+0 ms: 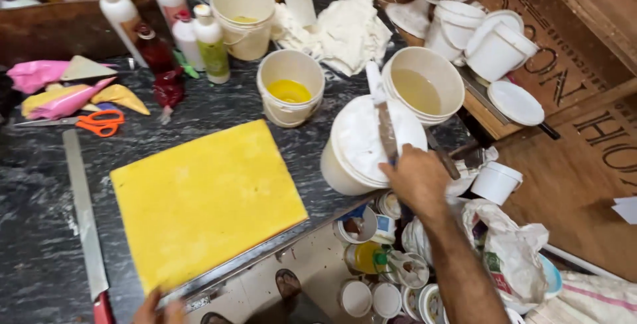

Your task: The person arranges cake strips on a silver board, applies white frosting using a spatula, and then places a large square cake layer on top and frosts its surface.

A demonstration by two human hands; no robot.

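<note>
Sponge sheet (206,201), flat, square-ish, bright yellow w/ a faintly pitted top, lies centre-left of the frame on the dark marbled counter (40,244). We see its near corner reaching the counter's metal edge at bottom.

Our right hand (417,176), centre-right, is closed around the handle of a long spatula (381,115); the blade points up the frame, smeared white, and lies across the white cream in the big tub (361,148). Fingers are wrapped tight, no gap showing.

Our left hand (158,311) is only partly in view at the bottom edge, fingertips touching the sponge's near-left corner; we can't tell whether it grips or just rests there.

Sponge sits left of the right hand, apart from it, w/ the tub just beside its right corner. Above it, upper centre, a small bucket (290,88) holds yellow liquid. A long knife (85,211) lies along the left side of the sponge, and orange scissors (99,122) plus pink and yellow piping bags (66,95) are at upper left.
</note>
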